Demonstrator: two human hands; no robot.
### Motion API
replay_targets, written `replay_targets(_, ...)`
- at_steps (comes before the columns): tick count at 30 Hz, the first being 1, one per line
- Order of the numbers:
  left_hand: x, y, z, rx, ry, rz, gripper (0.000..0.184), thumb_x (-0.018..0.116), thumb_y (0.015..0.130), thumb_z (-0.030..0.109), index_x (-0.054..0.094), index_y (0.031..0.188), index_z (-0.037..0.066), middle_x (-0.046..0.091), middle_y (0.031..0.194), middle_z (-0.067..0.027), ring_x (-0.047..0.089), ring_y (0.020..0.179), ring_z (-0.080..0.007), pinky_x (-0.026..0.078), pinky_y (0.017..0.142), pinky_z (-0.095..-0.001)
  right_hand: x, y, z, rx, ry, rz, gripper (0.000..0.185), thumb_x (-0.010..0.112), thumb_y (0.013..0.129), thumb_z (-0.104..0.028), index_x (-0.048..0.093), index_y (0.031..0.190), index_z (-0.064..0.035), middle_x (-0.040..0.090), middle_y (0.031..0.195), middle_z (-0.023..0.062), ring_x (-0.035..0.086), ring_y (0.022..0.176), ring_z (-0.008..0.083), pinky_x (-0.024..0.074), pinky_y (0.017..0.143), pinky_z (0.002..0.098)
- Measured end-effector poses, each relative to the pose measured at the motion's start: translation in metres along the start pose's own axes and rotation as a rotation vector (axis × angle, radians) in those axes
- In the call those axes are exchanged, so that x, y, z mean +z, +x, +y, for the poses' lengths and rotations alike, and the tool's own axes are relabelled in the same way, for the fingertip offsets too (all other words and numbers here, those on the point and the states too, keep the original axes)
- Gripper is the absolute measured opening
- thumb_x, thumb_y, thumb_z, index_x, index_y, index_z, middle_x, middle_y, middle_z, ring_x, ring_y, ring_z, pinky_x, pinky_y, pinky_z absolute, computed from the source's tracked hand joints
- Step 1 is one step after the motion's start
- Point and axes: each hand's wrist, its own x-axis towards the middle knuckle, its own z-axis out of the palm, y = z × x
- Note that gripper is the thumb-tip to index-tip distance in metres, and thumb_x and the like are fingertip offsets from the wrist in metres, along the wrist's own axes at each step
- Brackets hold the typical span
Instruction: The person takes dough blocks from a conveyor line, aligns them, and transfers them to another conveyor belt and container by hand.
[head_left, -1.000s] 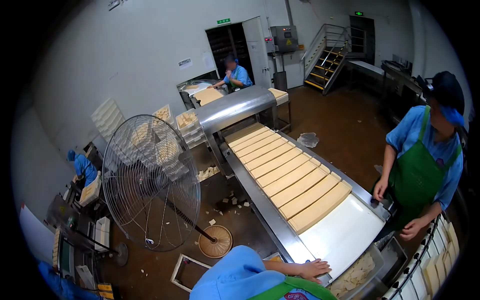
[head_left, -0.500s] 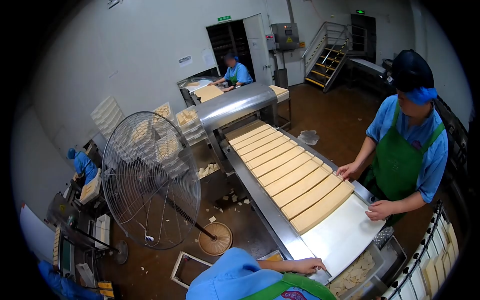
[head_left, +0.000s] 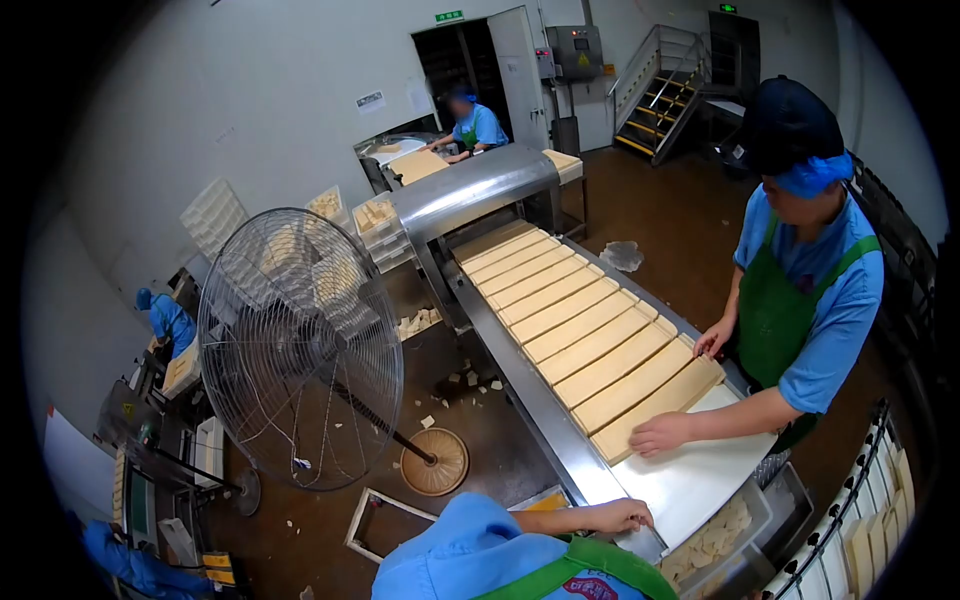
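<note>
My left hand (head_left: 618,515) is held above the near corner of the white end plate (head_left: 705,450) of the conveyor, its fingers curled in and nothing visible in them. My right hand is out of the picture. Pale beige flat slabs (head_left: 655,408) lie side by side across the belt, the nearest by the white plate. Across from me, a co-worker in a green apron has one hand (head_left: 662,433) on the near end of that last slab and the other hand (head_left: 712,338) by its far end.
A bin of broken beige pieces (head_left: 715,535) stands below the plate. The slabs run back to a metal hood (head_left: 480,190). To the left is a large wire fan (head_left: 300,350) on a round base. A rack (head_left: 865,530) holding more slabs stands at lower right.
The co-worker's nearer hand has moved from the plate's side across to the end of the last slab. The slabs have shifted slightly toward the plate. My left hand has lifted and curled.
</note>
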Motion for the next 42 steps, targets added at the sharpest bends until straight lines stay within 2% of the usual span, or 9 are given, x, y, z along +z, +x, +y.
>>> replay_targets(3,-0.026,-0.004,0.009,0.137,0.089,0.189,0.021,0.054,0.085,-0.001,0.062,0.104,0.002,0.061,0.093,-0.0101,0.062,0.083,-0.0207,0.05,0.076,-0.0321,-0.009,-0.002,-0.013,-0.061,0.095,0.171,0.029,0.058,0.087,-0.03,0.067,0.108,-0.0128,0.06,0.107,0.0174,0.056,0.102,0.0306,0.0449,0.087,0.0449)
replay_targets(8,-0.084,-0.017,0.018,-0.052,0.016,0.641,0.019,0.055,0.09,0.009,0.063,0.106,0.003,0.062,0.099,-0.0126,0.063,0.081,-0.021,0.051,0.072,-0.0305,-0.044,-0.009,-0.056,-0.105,0.438,0.525,0.023,0.051,0.088,-0.012,0.068,0.099,-0.0009,0.067,0.083,0.0196,0.064,0.079,0.0339,0.0509,0.076,0.0359)
replay_targets(15,-0.145,-0.035,-0.05,-0.347,0.53,1.051,0.042,0.059,0.088,0.023,0.051,0.12,-0.003,0.056,0.111,-0.0219,0.055,0.106,-0.0347,0.045,0.091,-0.0422,-0.039,-0.005,-0.151,-0.114,0.916,0.141,0.028,0.053,0.088,-0.009,0.063,0.113,-0.0017,0.065,0.107,0.0219,0.064,0.097,0.0292,0.0497,0.085,0.0346)
replay_targets(17,-0.152,-0.038,-0.062,-0.467,0.464,0.953,0.06,0.063,0.085,0.03,0.042,0.127,-0.006,0.047,0.122,-0.0269,0.043,0.117,-0.0432,0.037,0.099,-0.0465,-0.046,0.001,-0.184,-0.127,1.105,0.027,0.021,0.058,0.089,-0.011,0.061,0.105,0.0021,0.064,0.085,0.0142,0.062,0.072,0.0226,0.0496,0.07,0.0327)
replay_targets(22,-0.156,-0.026,-0.079,-0.67,0.525,0.801,0.084,0.074,0.074,0.031,0.028,0.136,-0.004,0.027,0.136,-0.0285,0.041,0.115,-0.0513,0.04,0.098,-0.0479,-0.122,-0.006,-0.293,-0.422,1.24,0.16,0.016,0.058,0.081,-0.002,0.063,0.096,0.0003,0.06,0.079,0.011,0.058,0.075,0.0275,0.0459,0.069,0.0377)
replay_targets(29,-0.17,-0.015,-0.064,-0.595,0.48,0.7,0.082,0.076,0.068,0.022,0.031,0.131,-0.004,0.035,0.125,-0.0279,0.044,0.112,-0.0474,0.044,0.094,-0.048,-0.154,0.025,-0.404,-0.833,1.236,0.103,0.009,0.055,0.079,0.004,0.062,0.085,0.0007,0.058,0.075,0.0144,0.056,0.073,0.0279,0.0447,0.067,0.0343)
replay_targets(33,-0.173,-0.009,-0.062,-0.613,0.521,0.589,0.077,0.075,0.07,0.021,0.033,0.128,-0.005,0.039,0.119,-0.0285,0.049,0.107,-0.0467,0.045,0.091,-0.0475,-0.122,0.063,-0.458,-0.895,0.986,0.074,0.023,0.06,0.079,-0.006,0.059,0.1,-0.0002,0.057,0.1,0.0199,0.053,0.097,0.0347,0.0421,0.087,0.0427)
replay_targets(36,-0.178,-0.005,-0.066,-0.61,0.537,0.534,0.079,0.075,0.07,0.024,0.03,0.127,-0.008,0.041,0.115,-0.027,0.055,0.098,-0.0437,0.05,0.083,-0.0465,-0.062,0.108,-0.501,-0.745,0.645,0.077,0.064,0.065,0.079,-0.022,0.037,0.132,0.0027,0.031,0.138,0.0282,0.032,0.125,0.044,0.0314,0.101,0.0533)
replay_targets(42,-0.188,0.001,-0.071,-0.67,0.526,0.409,0.083,0.075,0.072,0.028,0.026,0.13,-0.007,0.039,0.118,-0.027,0.058,0.095,-0.0423,0.052,0.079,-0.0458,-0.042,0.205,-0.567,-0.376,0.454,-0.013,0.071,0.052,0.088,-0.042,0.024,0.147,-0.0128,0.008,0.154,0.0187,0.025,0.134,0.0416,0.0295,0.105,0.052)
